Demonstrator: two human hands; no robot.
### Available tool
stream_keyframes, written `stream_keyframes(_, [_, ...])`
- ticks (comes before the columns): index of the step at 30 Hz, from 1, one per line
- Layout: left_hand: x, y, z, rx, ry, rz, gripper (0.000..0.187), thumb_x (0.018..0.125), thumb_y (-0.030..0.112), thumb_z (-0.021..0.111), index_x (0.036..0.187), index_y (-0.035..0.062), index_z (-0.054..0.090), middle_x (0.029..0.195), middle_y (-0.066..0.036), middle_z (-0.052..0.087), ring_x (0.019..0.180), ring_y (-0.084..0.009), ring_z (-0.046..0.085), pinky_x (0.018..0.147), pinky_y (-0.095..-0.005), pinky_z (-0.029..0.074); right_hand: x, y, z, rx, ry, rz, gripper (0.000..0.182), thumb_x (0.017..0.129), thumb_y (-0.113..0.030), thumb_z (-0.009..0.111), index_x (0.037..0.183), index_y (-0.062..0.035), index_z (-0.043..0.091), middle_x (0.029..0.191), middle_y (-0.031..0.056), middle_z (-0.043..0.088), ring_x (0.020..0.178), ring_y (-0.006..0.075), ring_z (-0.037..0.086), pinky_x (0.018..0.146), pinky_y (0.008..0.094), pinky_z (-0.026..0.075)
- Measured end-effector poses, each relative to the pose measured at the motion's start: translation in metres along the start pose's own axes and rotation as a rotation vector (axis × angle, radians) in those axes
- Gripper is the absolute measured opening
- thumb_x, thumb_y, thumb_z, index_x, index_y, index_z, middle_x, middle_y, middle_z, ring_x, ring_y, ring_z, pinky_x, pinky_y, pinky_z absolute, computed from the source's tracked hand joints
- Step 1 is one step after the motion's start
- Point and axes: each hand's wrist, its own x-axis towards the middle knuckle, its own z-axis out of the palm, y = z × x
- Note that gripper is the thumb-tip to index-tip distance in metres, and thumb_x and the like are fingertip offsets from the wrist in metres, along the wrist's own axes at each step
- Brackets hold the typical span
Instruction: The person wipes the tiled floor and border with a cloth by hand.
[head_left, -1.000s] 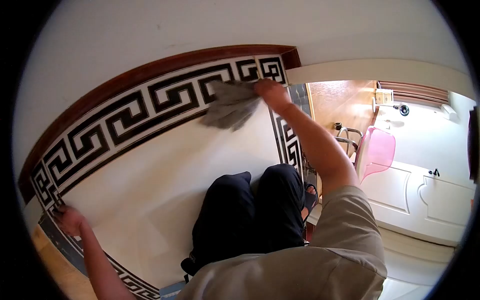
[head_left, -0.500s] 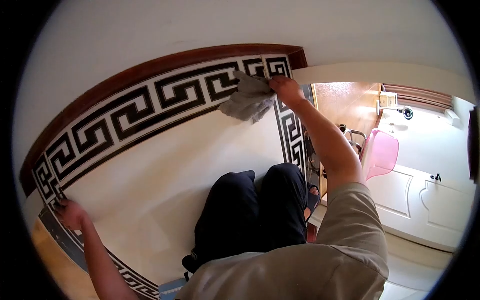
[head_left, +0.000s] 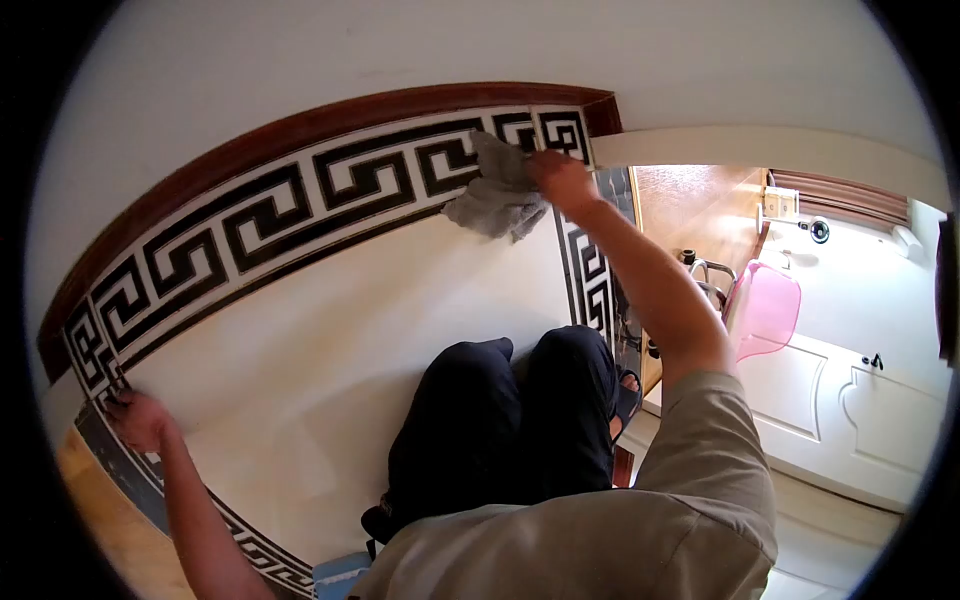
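Observation:
A crumpled grey cloth (head_left: pixel 497 195) lies against the upper right part of the black-and-white key-pattern border (head_left: pixel 270 218). Pinched at the cloth's right end, my right hand (head_left: pixel 563 183) has its fingers closed on it, and the fingertips are partly hidden. Over at the lower left corner of the border, my left hand (head_left: pixel 140 420) rests with fingers bent down on the tile and no object showing in it. Its fingertips are in shadow. Between my hands is the plain cream floor (head_left: pixel 330 330).
A dark red-brown skirting strip (head_left: pixel 330 112) edges the border along the wall. My knees (head_left: pixel 510 410) are bent over the floor. To the right are a pink translucent plastic item (head_left: pixel 768 310), a white panelled door (head_left: pixel 830 410) and metal tubing. A light blue object (head_left: pixel 340 575) sits beside me.
My right hand has shifted slightly left, bunching toward the grey cloth, whose top edge has risen a little. My left hand stays at the lower left corner.

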Motion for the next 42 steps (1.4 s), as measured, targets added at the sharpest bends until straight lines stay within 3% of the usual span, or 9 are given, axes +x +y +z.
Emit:
stream_keyframes(3, [0.008, -0.001, 0.000, -0.031, -0.039, -0.004, 0.057, 0.098, 0.044, 0.031, 0.141, 0.0123, 0.049, 0.147, -0.010, 0.046, 0.133, -0.0278, 0.046, 0.110, -0.0469, 0.034, 0.002, -0.024, -0.027, 0.037, 0.186, -0.175, 0.032, 0.082, -0.001, 0.059, 0.110, -0.0123, 0.066, 0.114, 0.0088, 0.066, 0.102, 0.0253, 0.066, 0.086, 0.0346, 0.057])
stream_keyframes(7, [0.003, -0.007, -0.007, -0.075, -0.031, 0.036, 0.057, 0.098, 0.045, 0.030, 0.141, 0.0129, 0.049, 0.146, -0.011, 0.046, 0.132, -0.0294, 0.047, 0.109, -0.0453, 0.035, -0.013, 0.021, -0.008, 0.073, 0.101, 0.055, 0.021, 0.079, -0.003, 0.061, 0.099, -0.0092, 0.066, 0.104, 0.0094, 0.066, 0.099, 0.0264, 0.066, 0.082, 0.0384, 0.057])
stream_keyframes(11, [-0.002, 0.000, -0.008, -0.036, 0.005, -0.001, 0.056, 0.098, 0.045, 0.030, 0.142, 0.0147, 0.048, 0.145, -0.011, 0.046, 0.130, -0.0291, 0.048, 0.108, -0.0450, 0.037, -0.005, 0.016, -0.003, 0.053, 0.196, -0.077, 0.023, 0.078, -0.004, 0.062, 0.099, -0.0111, 0.067, 0.103, 0.0094, 0.066, 0.097, 0.0272, 0.066, 0.080, 0.0378, 0.057])
stream_keyframes(18, [0.019, -0.020, 0.030, 0.000, 0.015, 0.003, 0.055, 0.098, 0.044, 0.030, 0.139, 0.0158, 0.051, 0.142, -0.007, 0.051, 0.126, -0.0295, 0.052, 0.105, -0.0460, 0.040, 0.038, -0.133, -0.049, 0.305, 0.682, -0.344, 0.013, 0.071, -0.012, 0.060, 0.084, -0.0084, 0.061, 0.089, 0.0085, 0.063, 0.086, 0.0273, 0.063, 0.073, 0.0378, 0.055])
stream_keyframes(23, [0.007, 0.003, -0.004, -0.005, -0.035, -0.076, 0.056, 0.098, 0.047, 0.030, 0.141, 0.0172, 0.049, 0.144, -0.008, 0.049, 0.129, -0.0309, 0.049, 0.107, -0.0484, 0.037, 0.033, -0.151, -0.066, 0.335, 0.600, -0.287, 0.015, 0.073, -0.012, 0.058, 0.088, -0.0087, 0.059, 0.094, 0.0066, 0.062, 0.089, 0.0245, 0.062, 0.077, 0.0337, 0.053])
stream_keyframes(24, [0.006, 0.000, -0.003, -0.015, -0.011, -0.010, 0.057, 0.098, 0.048, 0.029, 0.142, 0.0178, 0.047, 0.144, -0.009, 0.048, 0.130, -0.0313, 0.048, 0.108, -0.0492, 0.035, 0.029, -0.139, -0.063, 0.329, 0.390, -0.281, 0.023, 0.077, -0.010, 0.059, 0.099, -0.0076, 0.066, 0.102, 0.0116, 0.066, 0.097, 0.0278, 0.064, 0.083, 0.0391, 0.054])
stream_keyframes(27, [0.008, -0.002, 0.002, -0.030, 0.020, -0.036, 0.057, 0.098, 0.048, 0.029, 0.142, 0.0171, 0.048, 0.144, -0.010, 0.049, 0.129, -0.0313, 0.049, 0.108, -0.0489, 0.035, 0.015, -0.091, -0.039, 0.314, 0.584, -0.198, 0.013, 0.075, -0.008, 0.060, 0.087, -0.0090, 0.064, 0.094, 0.0083, 0.065, 0.090, 0.0268, 0.064, 0.077, 0.0361, 0.055])
stream_keyframes(33, [0.003, 0.004, -0.022, -0.089, -0.101, 0.026, 0.057, 0.098, 0.047, 0.030, 0.142, 0.0154, 0.048, 0.143, -0.010, 0.049, 0.128, -0.0313, 0.050, 0.107, -0.0481, 0.037, -0.020, 0.022, 0.000, 0.142, 0.131, 0.143, 0.024, 0.086, -0.010, 0.056, 0.107, -0.0134, 0.068, 0.113, 0.0098, 0.067, 0.106, 0.0275, 0.064, 0.089, 0.0381, 0.054])
stream_keyframes(42, [0.005, -0.003, -0.001, -0.054, 0.001, 0.012, 0.056, 0.098, 0.045, 0.032, 0.138, 0.0111, 0.052, 0.145, -0.012, 0.047, 0.132, -0.0306, 0.047, 0.108, -0.0473, 0.037, -0.011, 0.014, 0.006, 0.092, 0.283, -0.080, 0.021, 0.081, -0.007, 0.059, 0.100, -0.0116, 0.066, 0.107, 0.0081, 0.066, 0.099, 0.0269, 0.065, 0.081, 0.0370, 0.057])
